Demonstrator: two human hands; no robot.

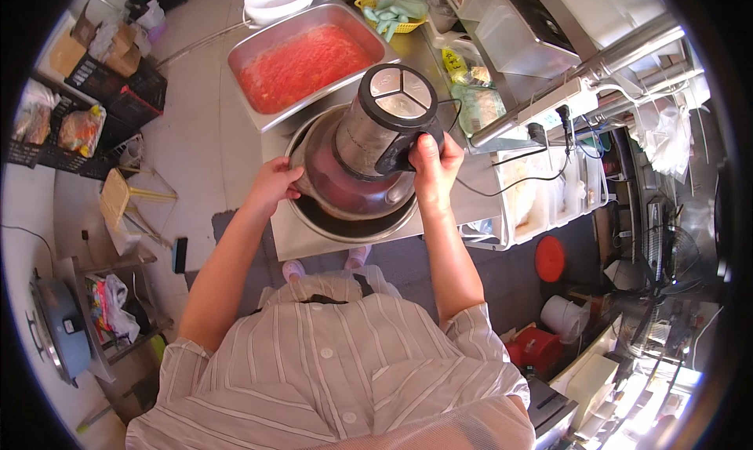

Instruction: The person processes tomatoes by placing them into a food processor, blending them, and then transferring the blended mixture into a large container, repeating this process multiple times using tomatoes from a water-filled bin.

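Observation:
An electric food chopper (367, 147) with a steel motor head stands in a round metal basin (353, 235). The black handle on the side of the motor head (403, 94) is gripped by my right hand (434, 166), thumb on top. On the opposite side, my left hand (272, 185) grips the rim of the chopper's bowl (301, 162). Reddish contents show dimly through the clear lid (376, 198). Just beyond is a rectangular steel pan (250, 118) filled with red, finely chopped pulp (306, 68).
A white bucket (279, 3) and a yellow basket (365, 0) with green rubber gloves (400, 12) sit at the back. A power strip (559, 103) hangs from a rail on the right, with the chopper's cord (512, 190) nearby. Plastic bins (529, 197) stand right.

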